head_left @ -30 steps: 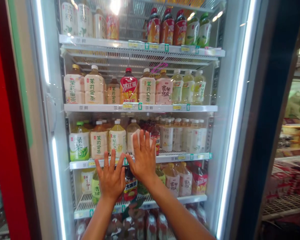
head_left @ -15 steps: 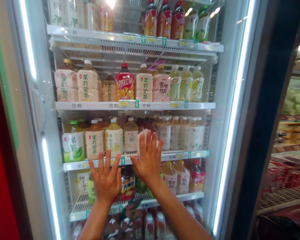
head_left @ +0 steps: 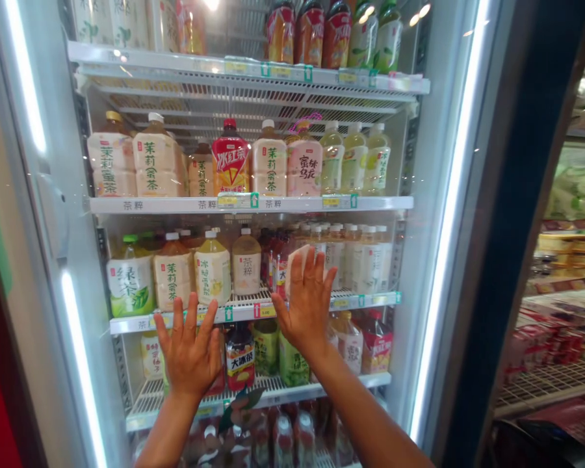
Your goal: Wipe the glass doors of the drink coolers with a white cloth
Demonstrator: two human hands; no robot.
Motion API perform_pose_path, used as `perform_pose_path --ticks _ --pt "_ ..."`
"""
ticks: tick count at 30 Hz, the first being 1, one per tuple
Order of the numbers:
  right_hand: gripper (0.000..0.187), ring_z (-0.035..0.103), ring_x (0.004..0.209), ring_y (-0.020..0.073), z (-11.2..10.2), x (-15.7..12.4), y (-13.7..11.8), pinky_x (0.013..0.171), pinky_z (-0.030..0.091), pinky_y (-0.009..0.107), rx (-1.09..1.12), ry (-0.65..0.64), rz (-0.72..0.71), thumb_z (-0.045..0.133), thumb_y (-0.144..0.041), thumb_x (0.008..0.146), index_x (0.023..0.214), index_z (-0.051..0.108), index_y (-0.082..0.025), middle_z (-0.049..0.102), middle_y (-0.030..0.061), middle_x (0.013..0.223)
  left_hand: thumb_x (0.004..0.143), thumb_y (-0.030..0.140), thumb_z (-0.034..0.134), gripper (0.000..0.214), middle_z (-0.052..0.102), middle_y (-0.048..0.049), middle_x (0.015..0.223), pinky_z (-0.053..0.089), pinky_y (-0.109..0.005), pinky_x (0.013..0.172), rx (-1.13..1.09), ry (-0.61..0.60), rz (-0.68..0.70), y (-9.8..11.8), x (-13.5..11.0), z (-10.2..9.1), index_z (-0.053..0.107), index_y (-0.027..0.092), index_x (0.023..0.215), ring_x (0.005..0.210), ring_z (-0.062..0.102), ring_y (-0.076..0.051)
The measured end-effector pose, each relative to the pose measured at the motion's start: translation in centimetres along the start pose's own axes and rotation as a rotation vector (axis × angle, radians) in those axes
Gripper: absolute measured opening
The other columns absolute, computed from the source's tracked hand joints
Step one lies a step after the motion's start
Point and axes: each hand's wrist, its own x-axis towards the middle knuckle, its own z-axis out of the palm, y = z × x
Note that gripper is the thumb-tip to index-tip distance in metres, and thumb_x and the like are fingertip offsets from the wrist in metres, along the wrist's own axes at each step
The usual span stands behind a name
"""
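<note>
Both of my hands lie flat against the glass door point(head_left: 422, 162) of a lit drinks fridge. My left hand point(head_left: 190, 354) is open with fingers spread, over the lower shelves, and holds nothing. My right hand point(head_left: 308, 305) is higher and to the right, fingers stretched upward, pressing a white cloth point(head_left: 292, 260) to the glass; only the cloth's top edge shows above the fingertips. Behind the glass stand rows of tea bottles point(head_left: 212, 273) on white wire shelves point(head_left: 253, 203).
The fridge's pale door handle point(head_left: 52, 214) is on the left edge, with bright light strips point(head_left: 446, 214) down both sides. A dark frame point(head_left: 517, 227) separates it from another cooler with wire racks point(head_left: 541, 383) and packaged goods at right.
My right hand has slid rightward across the glass with the cloth under it. My left hand has drifted left and slightly down. The view has shifted, so the fridge sits further left.
</note>
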Motion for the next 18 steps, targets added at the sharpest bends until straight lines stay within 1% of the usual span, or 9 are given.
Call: perform_pose_path --ticks 2,5,7,8,10,12,14,16,18 --pt "0.082 -0.004 0.161 0.0334 0.1 -2.6 0.1 0.127 0.008 0.065 -0.001 -0.029 -0.023 0.032 -0.053 0.104 0.165 -0.005 -0.013 -0.003 0.0136 0.174 0.093 0.021 0.062 0.075 0.022 -0.0025 0.171 0.004 -0.059 0.132 0.008 -0.003 0.008 -0.1 0.0 0.0 0.031 0.033 0.16 0.161 0.016 -0.028" --pt "0.083 -0.002 0.162 0.032 0.6 -10.2 0.2 0.128 0.004 0.06 -0.011 -0.067 -0.142 0.037 -0.052 0.103 0.166 0.002 -0.01 0.0 0.015 0.174 0.093 0.021 0.062 0.076 0.021 -0.0025 0.171 0.003 -0.057 0.132 0.01 -0.005 0.025 -0.6 -0.1 -0.1 0.03 0.033 0.16 0.161 0.014 -0.027" --pt "0.083 -0.001 0.162 0.0311 0.7 -12.4 1.0 0.129 0.002 0.057 -0.015 -0.082 -0.21 0.039 -0.052 0.102 0.166 0.005 -0.011 -0.001 0.0135 0.174 0.093 0.021 0.061 0.077 0.019 -0.0024 0.172 0.001 -0.057 0.132 0.01 -0.022 0.022 -0.8 -0.1 -0.2 0.028 0.034 0.161 0.161 0.013 -0.027" --pt "0.083 -0.001 0.162 0.0309 0.6 -11.9 1.6 0.129 0.002 0.057 -0.015 -0.073 -0.204 0.038 -0.053 0.103 0.166 0.005 -0.011 -0.002 0.0129 0.174 0.093 0.021 0.061 0.077 0.018 -0.0024 0.172 -0.002 -0.057 0.132 0.009 -0.032 0.016 -0.8 -0.1 -0.2 0.027 0.034 0.161 0.161 0.01 -0.027" --pt "0.083 -0.004 0.162 0.0313 0.2 -8.2 3.0 0.128 0.005 0.06 -0.017 -0.034 -0.11 0.034 -0.054 0.103 0.165 0.0 -0.011 -0.004 0.0129 0.174 0.093 0.021 0.06 0.078 0.013 -0.0028 0.173 -0.006 -0.06 0.13 0.0 -0.043 -0.001 0.0 0.0 -0.1 0.025 0.034 0.162 0.162 0.004 -0.028" --pt "0.082 -0.005 0.161 0.0324 -0.3 -3.7 4.3 0.127 0.009 0.064 -0.014 -0.009 -0.002 0.031 -0.054 0.104 0.165 -0.006 -0.013 -0.004 0.0135 0.174 0.093 0.021 0.059 0.078 0.011 -0.0035 0.174 -0.007 -0.064 0.128 -0.029 -0.052 -0.017 2.0 0.1 0.1 0.024 0.034 0.162 0.162 -0.001 -0.031" --pt "0.083 -0.004 0.161 0.0335 -0.7 -1.9 5.0 0.126 0.011 0.066 -0.006 -0.012 0.042 0.032 -0.054 0.104 0.165 -0.007 -0.014 -0.002 0.0141 0.175 0.094 0.023 0.059 0.077 0.011 -0.0037 0.174 -0.006 -0.067 0.127 -0.067 -0.074 -0.007 4.7 0.5 0.5 0.025 0.035 0.162 0.161 -0.001 -0.032" --pt "0.084 -0.003 0.161 0.0337 -0.7 -3.9 5.3 0.126 0.012 0.066 -0.007 -0.017 0.023 0.034 -0.053 0.103 0.165 -0.005 -0.013 0.0 0.015 0.174 0.094 0.024 0.059 0.075 0.013 -0.003 0.173 -0.006 -0.065 0.128 -0.103 -0.1 0.027 7.8 0.9 0.9 0.027 0.035 0.161 0.162 0.001 -0.032" --pt "0.084 -0.003 0.161 0.0325 -0.5 -8.0 5.8 0.127 0.013 0.064 -0.017 -0.018 -0.024 0.037 -0.052 0.103 0.165 -0.001 -0.012 0.002 0.0159 0.174 0.095 0.025 0.058 0.073 0.015 -0.0022 0.173 -0.006 -0.062 0.129 -0.137 -0.121 0.068 10.3 1.4 1.5 0.028 0.034 0.161 0.162 0.003 -0.031"
